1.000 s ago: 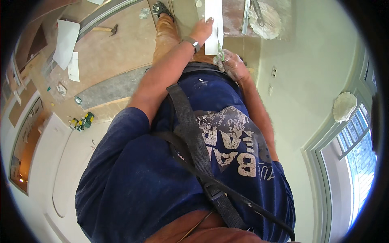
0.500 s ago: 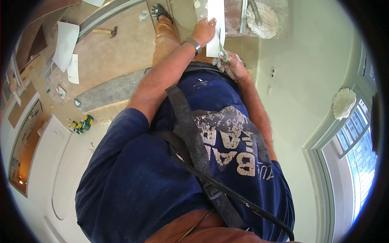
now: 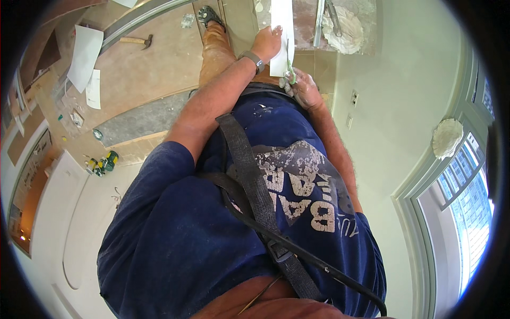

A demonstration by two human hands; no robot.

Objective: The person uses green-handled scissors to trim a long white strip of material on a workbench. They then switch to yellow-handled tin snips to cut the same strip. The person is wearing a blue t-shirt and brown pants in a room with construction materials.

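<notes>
My left hand is closed on the left edge of a long white strip, which looks like paper or thin sheet. The strip hangs upright before my waist, its upper end cut off by the picture's edge. My right hand, whitened with dust or plaster, grips green-handled scissors near the strip's lower end. Their blades point away from me along the strip's right side; how far apart they are is too small to tell.
A hammer lies on the floor at left, near curled white sheets. At upper right, a crumpled whitish piece with a metal tool on it rests on a stained board. A pale wall with sockets runs along my right.
The view has shifted slightly. My left hand keeps its grip on the strip, and the scissors stay at its right side with little visible movement.
</notes>
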